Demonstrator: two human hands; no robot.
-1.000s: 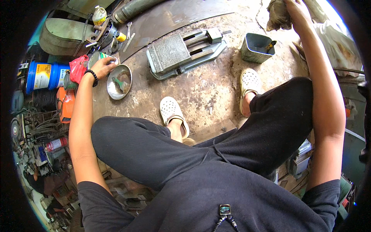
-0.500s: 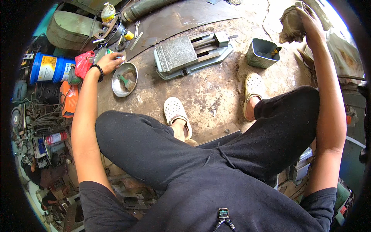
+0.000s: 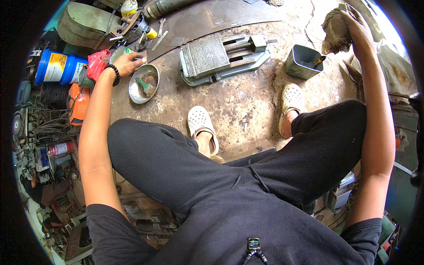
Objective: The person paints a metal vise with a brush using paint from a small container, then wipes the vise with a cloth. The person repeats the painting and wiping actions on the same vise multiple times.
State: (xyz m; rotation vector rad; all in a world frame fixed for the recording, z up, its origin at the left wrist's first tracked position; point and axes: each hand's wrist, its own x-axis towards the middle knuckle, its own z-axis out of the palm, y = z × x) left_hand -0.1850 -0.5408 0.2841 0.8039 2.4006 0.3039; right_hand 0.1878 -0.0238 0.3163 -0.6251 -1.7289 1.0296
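At the far left my left hand (image 3: pixel 126 64), with a dark beaded bracelet at the wrist, reaches beside the upper rim of a metal bowl (image 3: pixel 137 98). Its fingers are stretched out, and a small white spot shows at the fingertips, too small to name. Inside the bowl lies a green-handled brush (image 3: pixel 143 84). At the far right my right hand (image 3: pixel 357 28) is closed on a crumpled, dirty brown rag (image 3: pixel 334 32), held up off the floor. Between the hands a grey machine vise (image 3: pixel 205 59) lies on the floor, its screw exposed.
Right of the vise stands a dark square container (image 3: pixel 297 70) with a tool handle in it. A metal sheet (image 3: pixel 212 17), a wrench (image 3: pixel 161 27) and a round tin (image 3: pixel 119 54) are at the back. Blue buckets (image 3: pixel 55 68) and an orange box (image 3: pixel 78 104) line the left.
The view has shifted slightly. My left hand has moved a little to the right and its fingers look closer together beside the bowl. My right hand still holds the rag.
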